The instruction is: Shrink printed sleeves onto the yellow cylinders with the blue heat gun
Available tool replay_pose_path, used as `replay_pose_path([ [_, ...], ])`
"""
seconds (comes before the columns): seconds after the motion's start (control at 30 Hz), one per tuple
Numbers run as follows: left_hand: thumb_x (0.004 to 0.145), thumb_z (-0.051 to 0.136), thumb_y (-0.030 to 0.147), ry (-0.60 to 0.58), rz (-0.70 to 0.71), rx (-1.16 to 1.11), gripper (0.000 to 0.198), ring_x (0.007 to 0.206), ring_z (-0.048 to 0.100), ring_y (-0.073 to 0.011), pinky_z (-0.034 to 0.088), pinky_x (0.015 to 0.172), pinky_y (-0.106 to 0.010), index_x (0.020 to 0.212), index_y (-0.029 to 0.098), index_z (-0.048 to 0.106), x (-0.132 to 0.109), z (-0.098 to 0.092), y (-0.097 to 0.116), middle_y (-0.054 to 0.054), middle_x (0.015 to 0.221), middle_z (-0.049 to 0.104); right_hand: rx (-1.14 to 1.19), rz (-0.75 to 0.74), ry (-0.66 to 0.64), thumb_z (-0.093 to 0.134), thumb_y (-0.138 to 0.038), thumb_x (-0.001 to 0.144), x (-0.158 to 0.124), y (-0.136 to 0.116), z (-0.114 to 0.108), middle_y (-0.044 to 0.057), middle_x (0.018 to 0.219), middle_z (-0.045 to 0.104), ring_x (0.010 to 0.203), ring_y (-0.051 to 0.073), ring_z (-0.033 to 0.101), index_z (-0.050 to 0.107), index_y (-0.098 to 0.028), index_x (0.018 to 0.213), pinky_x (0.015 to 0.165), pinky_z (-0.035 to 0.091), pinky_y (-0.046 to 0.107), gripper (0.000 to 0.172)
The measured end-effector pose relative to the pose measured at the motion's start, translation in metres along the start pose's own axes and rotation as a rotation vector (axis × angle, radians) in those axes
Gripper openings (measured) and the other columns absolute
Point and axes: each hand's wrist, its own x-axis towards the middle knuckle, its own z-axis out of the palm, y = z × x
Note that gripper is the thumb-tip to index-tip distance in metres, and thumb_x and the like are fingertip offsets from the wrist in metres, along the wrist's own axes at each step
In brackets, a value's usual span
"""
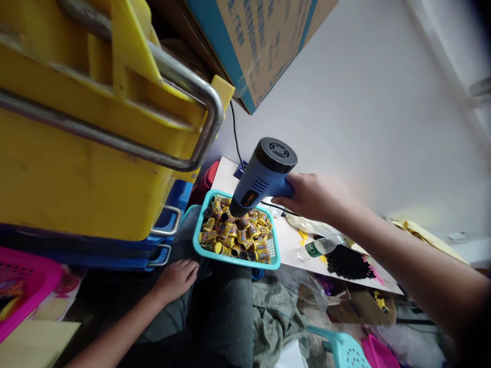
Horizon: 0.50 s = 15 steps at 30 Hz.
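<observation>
My right hand [312,197] grips the handle of a blue heat gun [261,176] with a black rear cap. Its nozzle points down at a teal basket [198,231] filled with several small yellow-labelled cylinders [238,232]. The nozzle tip hovers just above the cylinders at the basket's far side. The basket rests on my knee and partly against a white table. My left hand [175,278] lies on my left thigh beside the basket's near left corner, fingers loosely curled, holding nothing.
Stacked yellow [76,153] and blue crates with metal handles fill the left. A cardboard box [261,41] hangs overhead. On the white table [291,240] lie a plastic bottle [318,248], black parts and a cord. A pink basket [26,286] sits at left, a teal stool [341,350] below.
</observation>
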Motion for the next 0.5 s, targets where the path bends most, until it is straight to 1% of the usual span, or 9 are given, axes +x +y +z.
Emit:
replay_pose_path([
  [0.13,0.093,0.041,0.020,-0.002,-0.006,-0.010,0.023,0.074,0.064,-0.0180,0.047,0.067,-0.030,0.087,0.022,0.062,0.000,-0.001,0.001,-0.001,0.077,0.067,0.009,0.044,0.053,0.039,-0.066,0.084,-0.015,0.008,0.016,0.007,0.082,0.064,0.066,0.017,0.054,0.059,-0.020,0.100,0.055,0.019,0.025,0.053],
  [0.23,0.093,0.040,0.021,-0.004,-0.008,-0.016,0.024,0.074,0.064,-0.0175,0.047,0.067,-0.029,0.085,0.022,0.062,0.001,-0.003,0.002,-0.001,0.077,0.067,0.051,0.112,0.069,0.039,-0.068,0.084,-0.028,0.015,0.031,0.009,0.081,0.064,0.067,0.019,0.056,0.058,-0.017,0.089,0.055,0.021,0.026,0.055],
  [0.3,0.093,0.040,0.021,-0.007,-0.005,-0.018,0.024,0.073,0.063,-0.0172,0.046,0.067,-0.029,0.085,0.022,0.063,0.002,-0.004,0.002,-0.002,0.077,0.067,0.086,0.142,0.097,0.039,-0.067,0.084,-0.039,0.019,0.042,0.010,0.077,0.063,0.067,0.020,0.057,0.058,-0.016,0.082,0.055,0.024,0.027,0.055],
  [0.4,0.093,0.040,0.021,-0.008,-0.002,-0.015,0.024,0.072,0.063,-0.0171,0.046,0.066,-0.029,0.085,0.022,0.063,0.002,-0.005,0.003,-0.001,0.076,0.066,0.190,0.149,0.152,0.040,-0.063,0.085,-0.061,0.026,0.064,0.011,0.073,0.063,0.067,0.021,0.058,0.058,-0.017,0.074,0.056,0.032,0.029,0.051],
  [0.5,0.092,0.041,0.021,-0.004,0.000,0.000,0.023,0.072,0.063,-0.0172,0.046,0.066,-0.029,0.084,0.022,0.063,0.002,-0.005,0.004,-0.001,0.075,0.066,0.369,0.149,0.197,0.043,-0.057,0.083,-0.086,0.036,0.092,0.010,0.077,0.065,0.069,0.021,0.059,0.058,-0.017,0.071,0.061,0.044,0.033,0.044],
])
